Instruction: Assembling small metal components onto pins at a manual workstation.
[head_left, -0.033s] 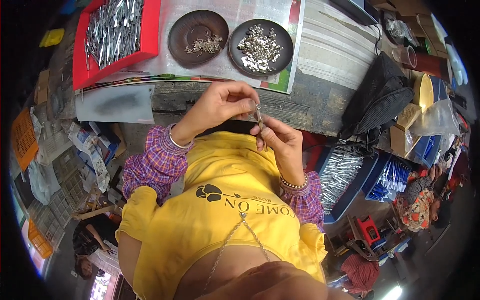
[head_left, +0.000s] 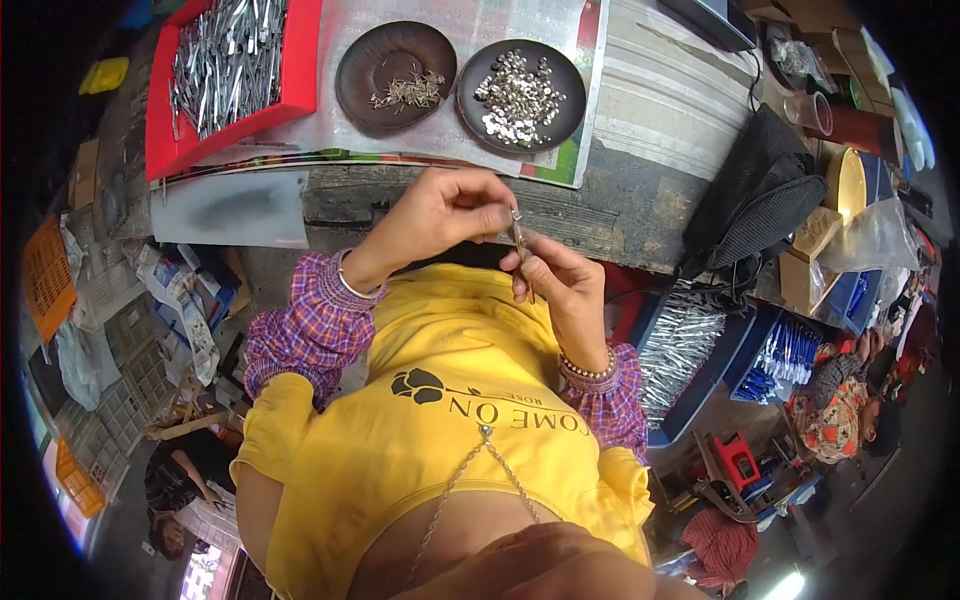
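My right hand (head_left: 565, 285) pinches a slim metal piece (head_left: 519, 238) upright between thumb and fingers. My left hand (head_left: 450, 215) is closed, its thumb and forefinger pressed together at the upper end of that piece. A small shiny bit shows at those fingertips, too small to name. Both hands are over the near edge of the workbench. Beyond them lie two dark round dishes: the left dish (head_left: 360, 60) bears thin metal pins (head_left: 412, 90), the right dish (head_left: 572, 75) small shiny round metal parts (head_left: 520, 98).
A red box (head_left: 300, 60) of slim metal pieces stands at the back left. A grey-stained sheet (head_left: 230, 208) hangs over the bench edge. On the right are a black mesh bag (head_left: 760, 190) and a blue bin (head_left: 690, 395) of silvery pieces. Other people are nearby.
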